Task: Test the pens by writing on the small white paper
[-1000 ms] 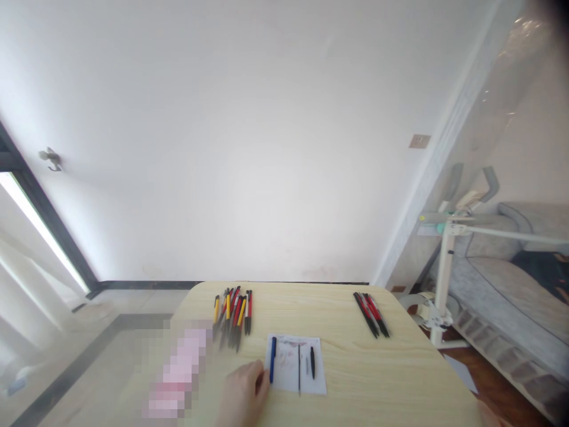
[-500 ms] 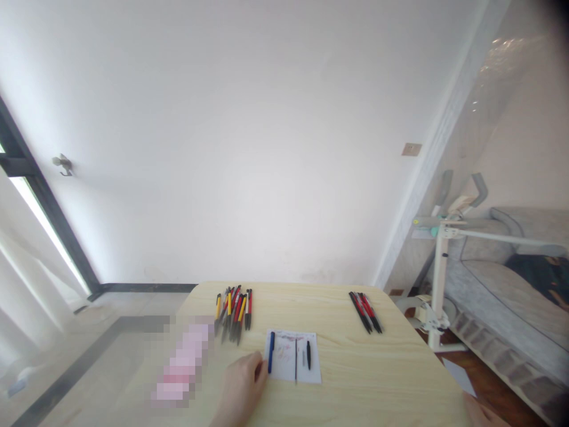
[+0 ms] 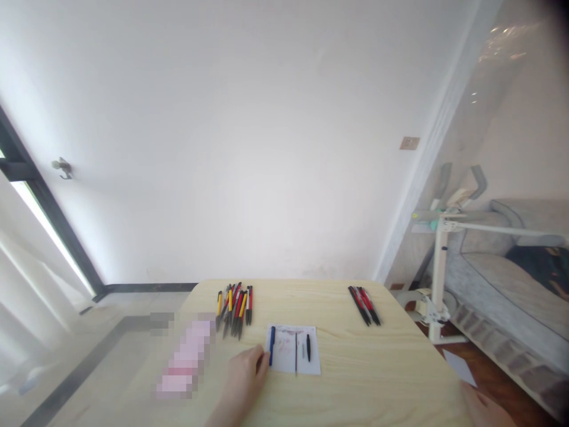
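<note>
A slim blue pen (image 3: 271,345) lies lengthwise along the left edge of a white paper sheet (image 3: 287,359).

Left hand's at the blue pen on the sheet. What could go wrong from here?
1. The left hand seems to touch only the near end of the blue pen; a nudge could roll it off the paper or drag the paper along.
2. The black pen lies on the same paper and might shift with it.
3. The pen pile lies beside that hand; a sweep could scatter it.
</note>
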Demonstrator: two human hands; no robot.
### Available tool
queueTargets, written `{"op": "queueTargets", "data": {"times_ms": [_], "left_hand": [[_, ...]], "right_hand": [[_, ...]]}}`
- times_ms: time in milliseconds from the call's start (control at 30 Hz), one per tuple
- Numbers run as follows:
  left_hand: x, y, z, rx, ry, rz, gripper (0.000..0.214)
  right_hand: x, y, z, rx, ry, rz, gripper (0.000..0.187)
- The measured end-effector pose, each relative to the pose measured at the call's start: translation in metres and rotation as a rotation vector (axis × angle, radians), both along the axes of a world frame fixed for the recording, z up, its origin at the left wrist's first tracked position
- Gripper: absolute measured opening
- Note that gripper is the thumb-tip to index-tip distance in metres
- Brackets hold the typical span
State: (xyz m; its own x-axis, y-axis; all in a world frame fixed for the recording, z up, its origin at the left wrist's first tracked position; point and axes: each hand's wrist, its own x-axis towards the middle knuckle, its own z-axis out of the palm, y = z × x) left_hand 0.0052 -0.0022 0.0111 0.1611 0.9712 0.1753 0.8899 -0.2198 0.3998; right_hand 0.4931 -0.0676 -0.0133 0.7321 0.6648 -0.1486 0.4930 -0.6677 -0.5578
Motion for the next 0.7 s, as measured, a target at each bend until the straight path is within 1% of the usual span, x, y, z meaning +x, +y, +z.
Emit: {"op": "queueTargets", "data": {"times_ms": [200, 333, 500, 600, 700], "left_hand": [[0.002, 0.002, 0.007, -0.083, 0.049, 0.0, 0.031], [0.003, 0.009, 0.018, -0.145, 0.076, 0.006, 0.026], [0.01, 0.02, 0.031, -0.138, 0.088, -0.014, 0.019], [0.016, 0.026, 0.033, -0.138, 0.106, -0.042, 0.014], [0.019, 0.034, 0.031, -0.142, 0.14, -0.019, 0.018]], "right_hand": [[0.0, 0.0, 0.002, -0.001, 0.011, 0.003, 0.031], [-0.002, -0.001, 0.004, 0.003, 0.006, 0.01, 0.031], [-0.004, -0.001, 0.005, 0.005, 0.002, 0.012, 0.033], [-0.004, -0.001, 0.005, 0.003, 0.003, 0.013, 0.035], [-0.003, 0.0, 0.004, 0.002, 0.003, 0.015, 0.035]]}}
